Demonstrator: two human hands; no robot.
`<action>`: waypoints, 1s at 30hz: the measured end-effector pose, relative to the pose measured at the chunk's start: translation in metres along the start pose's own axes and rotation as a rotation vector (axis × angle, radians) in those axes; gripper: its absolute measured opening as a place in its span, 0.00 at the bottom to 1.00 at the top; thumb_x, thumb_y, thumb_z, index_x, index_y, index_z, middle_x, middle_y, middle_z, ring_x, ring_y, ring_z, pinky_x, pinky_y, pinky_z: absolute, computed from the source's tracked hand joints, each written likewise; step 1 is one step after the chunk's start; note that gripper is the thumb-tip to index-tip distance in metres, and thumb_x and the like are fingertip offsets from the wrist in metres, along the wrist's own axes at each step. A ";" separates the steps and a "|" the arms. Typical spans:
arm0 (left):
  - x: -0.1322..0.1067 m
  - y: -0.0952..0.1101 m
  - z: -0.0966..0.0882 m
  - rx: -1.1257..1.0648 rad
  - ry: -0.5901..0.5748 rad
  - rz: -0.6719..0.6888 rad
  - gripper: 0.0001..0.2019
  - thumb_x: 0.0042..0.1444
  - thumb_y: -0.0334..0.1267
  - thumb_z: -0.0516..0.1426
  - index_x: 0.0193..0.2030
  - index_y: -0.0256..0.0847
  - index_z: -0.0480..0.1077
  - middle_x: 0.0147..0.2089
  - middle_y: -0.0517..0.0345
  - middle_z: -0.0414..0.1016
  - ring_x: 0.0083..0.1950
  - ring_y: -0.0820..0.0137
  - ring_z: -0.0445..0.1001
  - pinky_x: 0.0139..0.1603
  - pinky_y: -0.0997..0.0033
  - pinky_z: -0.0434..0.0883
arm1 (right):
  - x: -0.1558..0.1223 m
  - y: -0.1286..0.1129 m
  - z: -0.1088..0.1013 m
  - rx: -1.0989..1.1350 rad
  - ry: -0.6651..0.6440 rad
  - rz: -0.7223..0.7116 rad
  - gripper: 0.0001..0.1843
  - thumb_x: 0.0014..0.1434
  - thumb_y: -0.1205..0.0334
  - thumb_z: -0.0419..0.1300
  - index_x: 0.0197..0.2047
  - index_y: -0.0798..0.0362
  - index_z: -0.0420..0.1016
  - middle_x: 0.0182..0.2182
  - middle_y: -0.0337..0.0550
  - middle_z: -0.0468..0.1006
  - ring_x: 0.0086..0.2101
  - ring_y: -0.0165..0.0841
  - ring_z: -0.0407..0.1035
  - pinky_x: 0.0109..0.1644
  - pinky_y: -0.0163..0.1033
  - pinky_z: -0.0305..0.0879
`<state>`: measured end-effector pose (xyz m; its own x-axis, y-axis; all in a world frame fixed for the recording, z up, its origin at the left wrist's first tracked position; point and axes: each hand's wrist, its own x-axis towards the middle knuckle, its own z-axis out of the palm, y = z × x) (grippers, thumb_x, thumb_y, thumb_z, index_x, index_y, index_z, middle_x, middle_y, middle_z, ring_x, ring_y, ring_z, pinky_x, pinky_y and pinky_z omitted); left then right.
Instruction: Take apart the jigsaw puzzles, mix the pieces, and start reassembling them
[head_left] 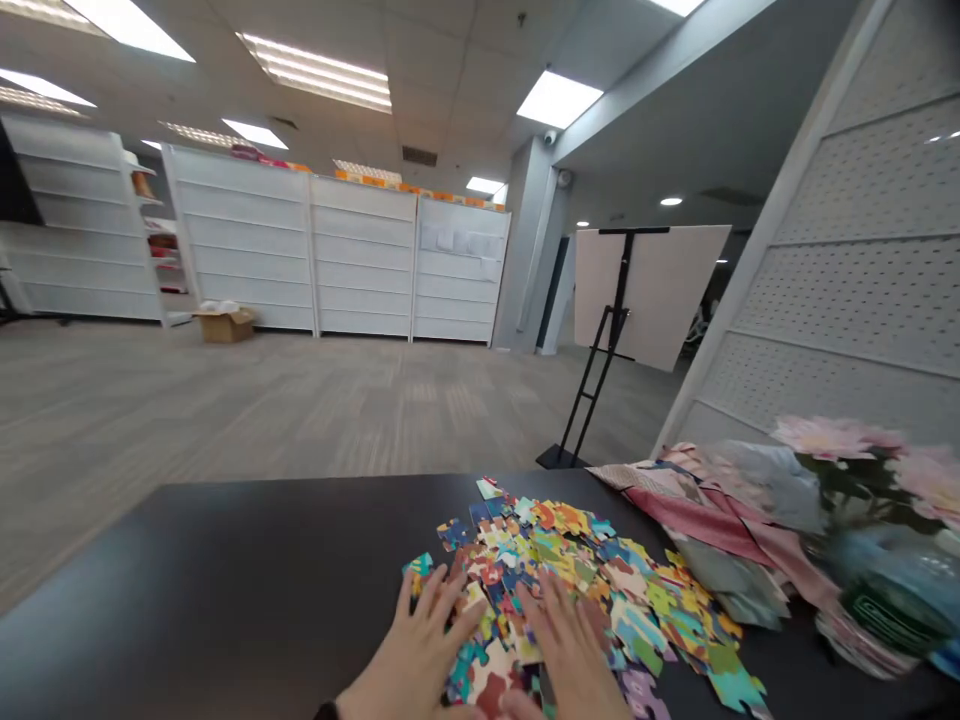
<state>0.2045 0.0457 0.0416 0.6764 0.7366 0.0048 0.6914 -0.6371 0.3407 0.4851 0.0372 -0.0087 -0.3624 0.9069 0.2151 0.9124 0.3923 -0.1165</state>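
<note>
Light: fell bright from ceiling panels [561, 100], burnt to plain white. Table [225, 580]: carried a soft, pale sheen at left. My left hand [420, 645] and right hand [571, 650]: were evenly lit. Flowers [836, 440]: looked soft. Pegboard [877, 240]: leaned, stretched toward the right edge, glinting.

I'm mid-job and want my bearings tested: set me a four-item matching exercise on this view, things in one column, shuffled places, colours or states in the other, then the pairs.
Things
1. Left hand
2. Puzzle pieces
3. Cardboard box
4. Flowers

Places, colours or states
A. Many-coloured, strewn over the black table
B. Pink, near the picture's right edge
C. Palm down, dark band at the wrist
D. On the floor, by the white shelves

Pairs: 1-C, 2-A, 3-D, 4-B.
</note>
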 end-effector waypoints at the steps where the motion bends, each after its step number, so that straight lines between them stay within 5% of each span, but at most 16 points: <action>1: 0.007 0.006 0.002 -0.016 0.023 0.017 0.43 0.60 0.71 0.50 0.76 0.54 0.46 0.78 0.42 0.44 0.76 0.36 0.42 0.66 0.15 0.38 | -0.003 -0.004 0.015 -0.020 0.002 -0.049 0.41 0.63 0.43 0.59 0.75 0.39 0.50 0.72 0.47 0.50 0.68 0.61 0.49 0.66 0.69 0.57; 4: 0.027 0.015 0.001 -0.087 0.074 0.050 0.41 0.63 0.67 0.51 0.76 0.54 0.43 0.78 0.43 0.44 0.77 0.42 0.40 0.68 0.19 0.36 | -0.008 -0.005 0.049 -0.100 0.059 -0.075 0.35 0.65 0.50 0.59 0.72 0.36 0.56 0.69 0.49 0.60 0.65 0.62 0.58 0.62 0.70 0.61; 6: 0.034 0.015 -0.004 -0.154 0.089 0.049 0.38 0.65 0.62 0.51 0.76 0.55 0.42 0.79 0.46 0.41 0.78 0.47 0.39 0.71 0.25 0.40 | -0.009 0.002 0.051 -0.118 0.090 -0.067 0.33 0.65 0.49 0.59 0.72 0.36 0.58 0.68 0.49 0.61 0.65 0.62 0.59 0.62 0.71 0.60; 11: 0.030 0.007 -0.011 -0.234 0.201 0.022 0.28 0.66 0.44 0.55 0.72 0.57 0.54 0.77 0.57 0.48 0.77 0.58 0.44 0.76 0.43 0.46 | -0.013 0.023 -0.001 -0.001 -0.051 -0.110 0.45 0.59 0.40 0.64 0.73 0.43 0.55 0.71 0.50 0.55 0.67 0.57 0.55 0.66 0.65 0.59; 13: 0.022 0.007 -0.010 -0.222 0.194 0.021 0.28 0.61 0.37 0.58 0.68 0.59 0.60 0.74 0.59 0.54 0.75 0.57 0.49 0.74 0.46 0.50 | -0.020 0.022 -0.020 0.038 -0.034 -0.059 0.40 0.59 0.42 0.65 0.70 0.47 0.64 0.70 0.53 0.58 0.67 0.55 0.56 0.67 0.61 0.60; 16: 0.008 0.015 -0.008 -0.200 0.175 0.077 0.25 0.59 0.36 0.60 0.62 0.59 0.66 0.70 0.60 0.60 0.70 0.56 0.57 0.69 0.50 0.58 | -0.029 0.010 -0.035 0.101 0.054 -0.040 0.22 0.61 0.49 0.66 0.56 0.45 0.78 0.65 0.51 0.69 0.64 0.51 0.63 0.65 0.57 0.64; 19: -0.008 0.025 -0.009 -0.135 0.180 0.091 0.13 0.63 0.36 0.58 0.52 0.58 0.73 0.61 0.60 0.69 0.61 0.58 0.65 0.61 0.56 0.65 | -0.032 -0.005 -0.039 0.153 0.153 -0.097 0.11 0.62 0.57 0.67 0.48 0.45 0.79 0.60 0.48 0.74 0.61 0.47 0.66 0.63 0.55 0.68; 22: -0.024 0.026 -0.005 -0.023 0.197 0.064 0.11 0.64 0.33 0.57 0.46 0.56 0.75 0.51 0.60 0.73 0.51 0.62 0.71 0.49 0.64 0.68 | -0.033 -0.010 -0.043 0.183 0.279 -0.219 0.08 0.65 0.63 0.63 0.48 0.48 0.78 0.52 0.48 0.79 0.55 0.44 0.70 0.57 0.51 0.73; 26: -0.045 0.011 0.009 0.058 0.317 0.007 0.13 0.64 0.34 0.56 0.51 0.58 0.74 0.45 0.58 0.75 0.44 0.63 0.73 0.41 0.68 0.69 | -0.037 -0.003 -0.047 0.212 0.463 -0.278 0.10 0.70 0.65 0.55 0.50 0.50 0.77 0.38 0.45 0.82 0.41 0.38 0.76 0.45 0.43 0.76; 30: -0.060 0.005 0.023 -0.252 0.487 -0.096 0.13 0.68 0.42 0.54 0.57 0.56 0.71 0.48 0.56 0.75 0.47 0.64 0.75 0.47 0.68 0.73 | -0.036 -0.014 -0.037 0.193 0.714 -0.217 0.10 0.71 0.64 0.55 0.49 0.49 0.78 0.31 0.42 0.82 0.32 0.36 0.77 0.38 0.40 0.75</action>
<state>0.1731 -0.0069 0.0211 0.3764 0.8467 0.3760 0.6218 -0.5318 0.5750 0.4923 -0.0065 0.0212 -0.2591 0.5126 0.8186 0.7617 0.6295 -0.1530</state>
